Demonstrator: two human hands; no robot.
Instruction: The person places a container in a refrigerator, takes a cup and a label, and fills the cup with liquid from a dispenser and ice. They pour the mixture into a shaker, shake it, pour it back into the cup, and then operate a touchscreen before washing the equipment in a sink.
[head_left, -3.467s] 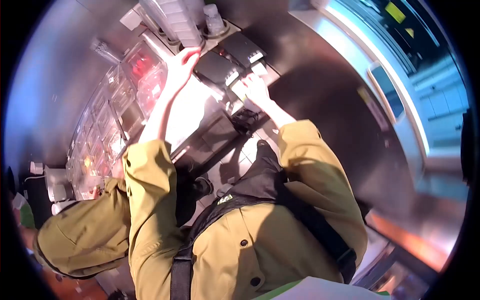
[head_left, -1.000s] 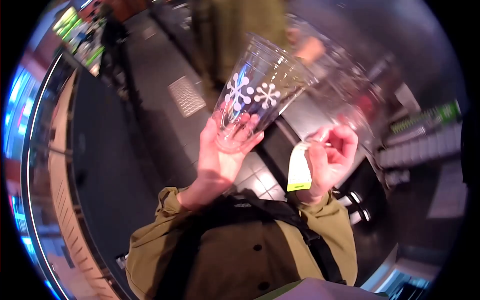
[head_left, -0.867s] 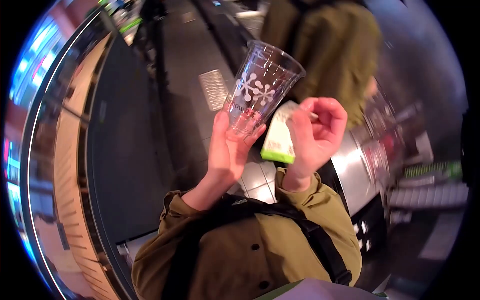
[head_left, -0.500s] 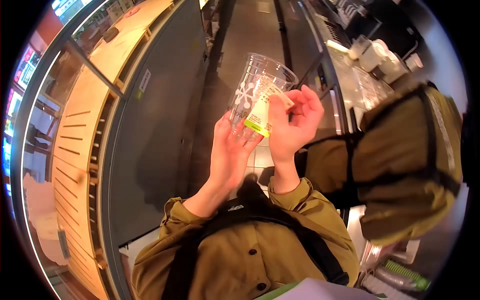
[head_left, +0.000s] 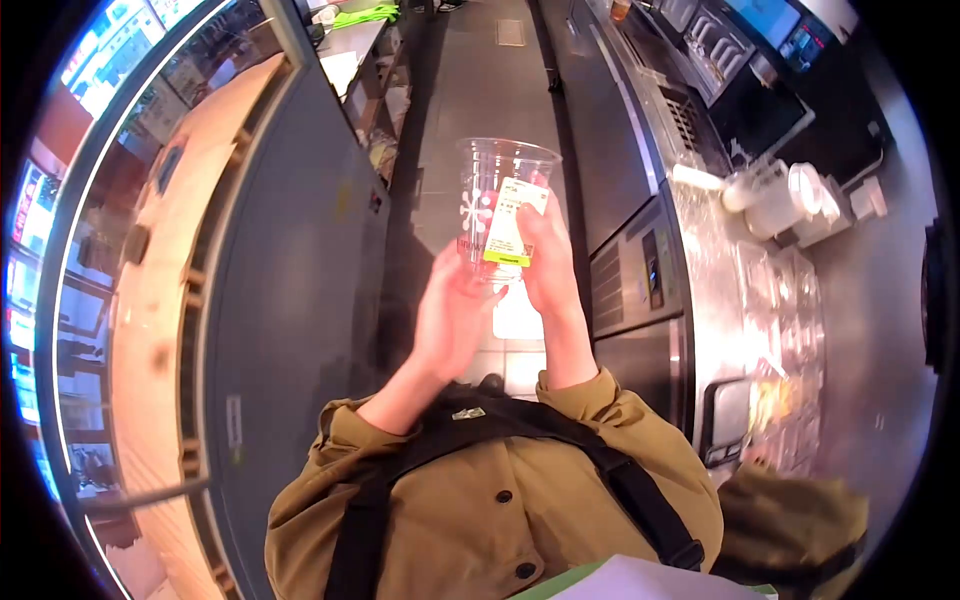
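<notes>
A clear plastic cup (head_left: 478,172) with a white snowflake-like print is held out in front of my chest, its open rim upward. My left hand (head_left: 448,315) grips its lower left side near the base. My right hand (head_left: 552,268) wraps around the right side, with its thumb on a white printed label (head_left: 508,225). That label has a yellow-green strip along its bottom and lies against the cup wall. Some of my right fingers show only through the clear plastic behind the label.
A grey cabinet (head_left: 285,270) and a light wooden counter (head_left: 150,330) run along my left. On the right, a metal counter (head_left: 715,290) bears white containers (head_left: 795,195) and clear trays (head_left: 790,330). Part of a person in brown clothing (head_left: 790,525) is at lower right.
My right thumb and the label have come flat against the cup, which stands more upright. The person on the right has dropped back to the lower right, and my view has shifted along the aisle.
</notes>
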